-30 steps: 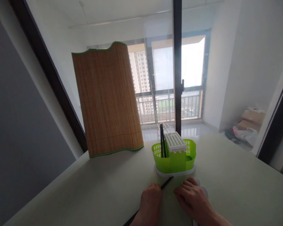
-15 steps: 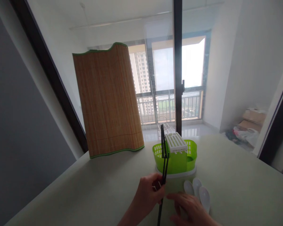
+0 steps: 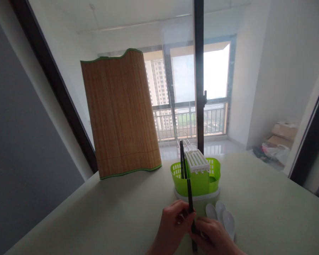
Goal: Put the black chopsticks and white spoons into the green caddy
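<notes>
Black chopsticks (image 3: 190, 194) stand nearly upright in front of me, side by side so that I cannot count them. My left hand (image 3: 172, 223) is closed round their middle, thumb and fingertips pinching them. Lower down, my right hand (image 3: 212, 232) grips the same chopsticks with its fingers curled. Just beyond my hands is a green utensil basket (image 3: 180, 186) with a white slotted top (image 3: 197, 160) and a white base. More black chopsticks (image 3: 182, 159) lean in its left compartment. White spoons (image 3: 229, 223) lie on the table beside my right hand.
A bamboo mat (image 3: 119, 113) with green edging stands upright on the pale table (image 3: 117, 209), at the left back. Behind the table is a glass door with a dark frame (image 3: 199, 74). Cardboard boxes (image 3: 283, 134) and a plastic bag sit on the floor at right.
My right hand has come in and closed on the chopsticks below my left hand. The held chopsticks have shifted right and come together. The basket, mat and spoons stay in place.
</notes>
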The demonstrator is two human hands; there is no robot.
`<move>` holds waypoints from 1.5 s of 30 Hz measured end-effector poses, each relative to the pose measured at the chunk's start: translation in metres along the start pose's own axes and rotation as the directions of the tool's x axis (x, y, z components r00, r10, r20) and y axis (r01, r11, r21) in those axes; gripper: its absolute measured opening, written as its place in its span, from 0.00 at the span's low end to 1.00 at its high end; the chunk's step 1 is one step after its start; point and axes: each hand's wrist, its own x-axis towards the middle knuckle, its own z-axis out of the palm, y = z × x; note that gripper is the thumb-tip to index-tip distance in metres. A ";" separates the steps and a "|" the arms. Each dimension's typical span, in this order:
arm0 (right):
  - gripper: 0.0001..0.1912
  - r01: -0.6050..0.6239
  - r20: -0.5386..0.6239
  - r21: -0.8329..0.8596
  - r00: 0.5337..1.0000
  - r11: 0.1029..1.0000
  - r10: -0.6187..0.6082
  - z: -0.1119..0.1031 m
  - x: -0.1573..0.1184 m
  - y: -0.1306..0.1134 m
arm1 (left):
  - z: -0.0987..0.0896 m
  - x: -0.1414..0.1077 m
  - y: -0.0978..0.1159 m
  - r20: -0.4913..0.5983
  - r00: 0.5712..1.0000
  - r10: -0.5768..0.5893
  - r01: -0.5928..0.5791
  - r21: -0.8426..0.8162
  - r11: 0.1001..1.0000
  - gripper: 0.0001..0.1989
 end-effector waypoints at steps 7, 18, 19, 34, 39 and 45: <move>0.08 -0.004 0.035 -0.047 0.999 0.999 0.006 0.005 -0.002 0.007 | -0.011 0.005 0.003 0.079 0.996 -0.037 0.030 0.093 0.995 0.07; 0.15 0.031 0.014 -0.124 0.999 0.992 -0.029 0.005 -0.005 0.018 | -0.067 0.050 0.081 -0.333 0.906 0.261 -0.215 0.168 0.962 0.10; 0.14 0.055 0.005 -0.156 0.999 0.986 -0.054 0.005 -0.004 0.018 | -0.071 0.062 0.087 -0.367 0.883 0.293 -0.236 0.194 0.952 0.11; 0.06 0.228 -0.035 -0.437 0.962 0.870 -0.270 0.007 0.001 0.026 | -0.050 0.168 0.009 -0.158 0.985 0.066 0.038 0.581 0.813 0.05; 0.07 0.232 -0.047 -0.451 0.958 0.862 -0.283 0.008 0.000 0.024 | -0.045 0.174 0.008 -0.126 0.992 0.025 0.067 0.671 0.739 0.06; 0.07 0.241 -0.031 -0.467 0.957 0.851 -0.288 0.010 0.002 0.029 | -0.041 0.174 0.010 -0.121 0.992 0.046 0.061 0.749 0.660 0.10</move>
